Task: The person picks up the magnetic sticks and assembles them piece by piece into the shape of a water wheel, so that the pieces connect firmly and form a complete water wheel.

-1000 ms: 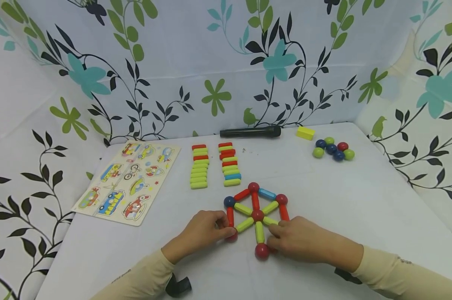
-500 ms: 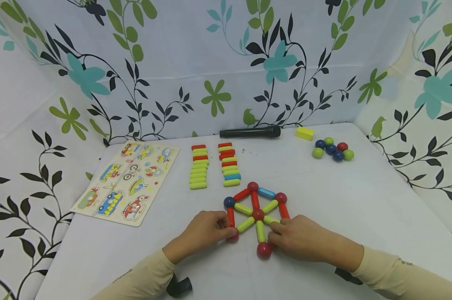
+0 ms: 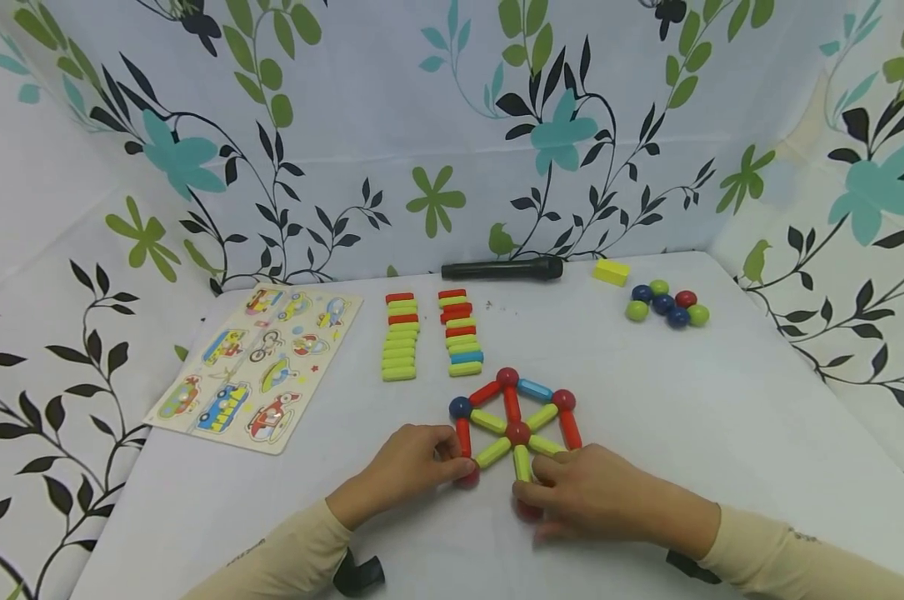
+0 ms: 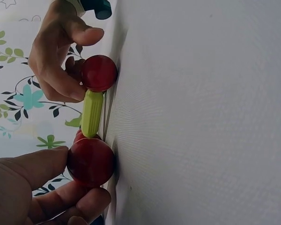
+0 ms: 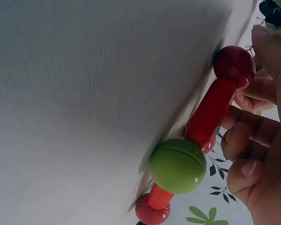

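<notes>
A flat wheel of coloured rods and balls (image 3: 516, 432) lies on the white table (image 3: 721, 417). My left hand (image 3: 452, 465) pinches the red ball (image 3: 466, 478) at the wheel's lower left; the left wrist view shows that ball (image 4: 90, 161) between thumb and fingers. My right hand (image 3: 541, 496) covers the bottom red ball and grips it (image 4: 99, 72), with a green rod (image 4: 92, 112) beside it. In the right wrist view a green ball (image 5: 178, 165) joins a red rod (image 5: 210, 115) that runs to a red ball (image 5: 234, 65).
A wooden vehicle puzzle board (image 3: 260, 362) lies at the left. Two rows of spare rods (image 3: 399, 337) (image 3: 459, 333) sit behind the wheel. A black cylinder (image 3: 500, 268), a yellow block (image 3: 611, 272) and several loose balls (image 3: 665, 302) are at the back. Floral cloth walls surround the table.
My right hand has slid left and forward over the bottom red ball, which is now hidden in the head view. The left hand has stayed on its ball.
</notes>
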`<state>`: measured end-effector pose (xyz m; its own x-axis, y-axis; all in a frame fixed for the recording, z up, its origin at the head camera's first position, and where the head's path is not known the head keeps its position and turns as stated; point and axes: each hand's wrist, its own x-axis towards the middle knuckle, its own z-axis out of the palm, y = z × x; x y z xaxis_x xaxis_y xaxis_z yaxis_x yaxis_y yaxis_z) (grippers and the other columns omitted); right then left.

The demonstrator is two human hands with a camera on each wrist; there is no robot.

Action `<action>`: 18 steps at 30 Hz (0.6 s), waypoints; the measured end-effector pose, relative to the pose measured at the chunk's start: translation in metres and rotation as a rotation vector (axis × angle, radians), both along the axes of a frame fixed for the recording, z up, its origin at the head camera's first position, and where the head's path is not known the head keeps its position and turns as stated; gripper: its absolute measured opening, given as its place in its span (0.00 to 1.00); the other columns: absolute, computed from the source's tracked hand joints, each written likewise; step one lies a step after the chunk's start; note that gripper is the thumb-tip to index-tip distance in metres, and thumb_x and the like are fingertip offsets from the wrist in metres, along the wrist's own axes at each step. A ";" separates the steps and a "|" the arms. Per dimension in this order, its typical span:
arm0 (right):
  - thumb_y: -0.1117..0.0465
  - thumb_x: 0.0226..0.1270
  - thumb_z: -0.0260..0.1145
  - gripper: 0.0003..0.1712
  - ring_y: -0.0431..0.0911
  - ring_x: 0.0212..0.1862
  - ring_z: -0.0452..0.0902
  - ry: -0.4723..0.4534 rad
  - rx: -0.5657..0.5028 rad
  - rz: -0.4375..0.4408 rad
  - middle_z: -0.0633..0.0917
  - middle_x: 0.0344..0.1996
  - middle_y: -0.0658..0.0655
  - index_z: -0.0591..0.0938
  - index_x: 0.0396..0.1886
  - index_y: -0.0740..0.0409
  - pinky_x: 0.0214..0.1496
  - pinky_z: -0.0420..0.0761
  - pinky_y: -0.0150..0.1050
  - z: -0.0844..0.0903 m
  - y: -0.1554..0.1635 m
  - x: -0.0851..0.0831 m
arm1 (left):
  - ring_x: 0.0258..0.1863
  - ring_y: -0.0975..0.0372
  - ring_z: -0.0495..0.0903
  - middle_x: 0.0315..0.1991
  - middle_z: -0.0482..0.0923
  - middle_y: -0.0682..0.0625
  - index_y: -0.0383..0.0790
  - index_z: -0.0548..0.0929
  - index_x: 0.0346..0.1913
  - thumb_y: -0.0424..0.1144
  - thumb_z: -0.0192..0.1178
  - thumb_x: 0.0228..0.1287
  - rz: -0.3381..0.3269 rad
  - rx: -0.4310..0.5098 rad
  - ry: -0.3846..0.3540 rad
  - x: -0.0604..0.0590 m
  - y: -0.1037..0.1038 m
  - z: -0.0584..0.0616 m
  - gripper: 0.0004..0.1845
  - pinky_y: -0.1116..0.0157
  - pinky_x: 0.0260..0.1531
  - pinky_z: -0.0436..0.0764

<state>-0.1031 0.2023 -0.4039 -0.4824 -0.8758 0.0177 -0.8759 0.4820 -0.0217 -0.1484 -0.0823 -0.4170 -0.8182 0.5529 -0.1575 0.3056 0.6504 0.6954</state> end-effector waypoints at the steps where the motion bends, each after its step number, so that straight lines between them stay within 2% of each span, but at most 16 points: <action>1: 0.30 0.67 0.62 0.26 0.32 0.26 0.59 0.008 -0.001 0.002 0.70 0.30 0.42 0.80 0.56 0.37 0.23 0.56 0.23 -0.001 -0.001 0.001 | 0.25 0.67 0.73 0.22 0.78 0.63 0.52 0.82 0.31 0.49 0.71 0.62 0.001 0.000 -0.004 0.000 0.000 0.000 0.09 0.69 0.24 0.72; 3: 0.31 0.68 0.62 0.24 0.32 0.25 0.57 0.028 -0.002 0.004 0.68 0.29 0.43 0.80 0.56 0.36 0.22 0.54 0.24 -0.003 -0.001 0.001 | 0.25 0.67 0.73 0.22 0.78 0.63 0.53 0.82 0.31 0.50 0.71 0.62 0.001 -0.003 -0.007 0.000 0.000 -0.001 0.10 0.69 0.24 0.72; 9: 0.40 0.66 0.71 0.19 0.32 0.24 0.56 0.080 -0.012 0.016 0.68 0.28 0.43 0.81 0.53 0.36 0.22 0.52 0.23 -0.004 -0.003 0.002 | 0.27 0.66 0.74 0.24 0.78 0.64 0.53 0.82 0.32 0.50 0.71 0.63 -0.002 -0.004 -0.012 0.000 0.000 -0.002 0.09 0.69 0.26 0.74; 18: 0.40 0.67 0.70 0.19 0.32 0.24 0.57 0.039 -0.012 0.024 0.69 0.29 0.43 0.81 0.54 0.36 0.23 0.53 0.22 -0.001 -0.003 0.001 | 0.27 0.67 0.74 0.23 0.79 0.64 0.54 0.83 0.33 0.50 0.71 0.63 -0.008 -0.007 -0.005 0.000 -0.001 -0.001 0.09 0.69 0.27 0.73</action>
<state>-0.1026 0.1994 -0.4052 -0.4601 -0.8866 0.0472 -0.8874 0.4610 0.0073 -0.1481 -0.0829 -0.4182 -0.8129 0.5586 -0.1650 0.3078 0.6526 0.6924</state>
